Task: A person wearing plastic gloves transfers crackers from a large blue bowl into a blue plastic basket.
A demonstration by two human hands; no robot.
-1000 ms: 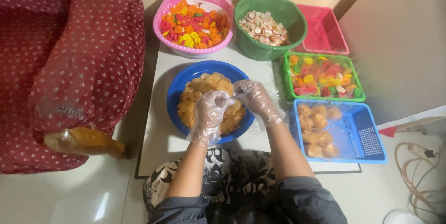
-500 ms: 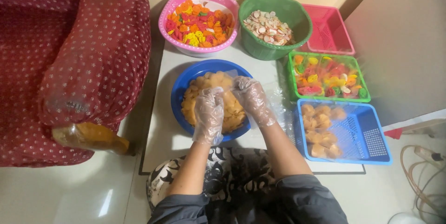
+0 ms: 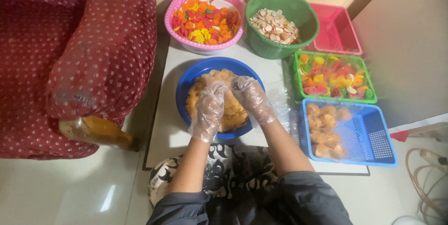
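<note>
Basically both hands down in the blue bowl [image 3: 186, 95], each in a loose clear plastic glove. Left hand [image 3: 208, 110] curled over the pale orange crackers [image 3: 234, 115] near the bowl's middle, fingers bent and touching the heap, though hard to say whether actually pinching a piece or just resting there. Right hand [image 3: 252, 98] right next to it, fingers also bent down into the same pile, grip just as hard to make out through the crinkly glove. Bowl parked on a low white table [image 3: 168, 131], right in front of the knees. Further back on that table, a pink bowl [image 3: 205, 44] heaped with red, orange and yellow crackers, and just beside it a green bowl [image 3: 261, 47] with whitish pieces streaked in red. Off to the right, a green basket [image 3: 368, 98] full of mixed colourful bits, touching a blue basket [image 3: 373, 159] below it with more of the pale orange crackers piled on its left side. Behind those, a pink basket [image 3: 347, 47] tucked up against the wall. Some clear plastic sheet [image 3: 283, 108] crumpled between the blue bowl and the baskets. On the left, a dark red armchair [image 3: 84, 47] with a little white dotted pattern, wooden arm tip wrapped in plastic. Shiny pale tiled floor [image 3: 70, 192] all around, cream wall at the back, a pale cable looping at the far right.
</note>
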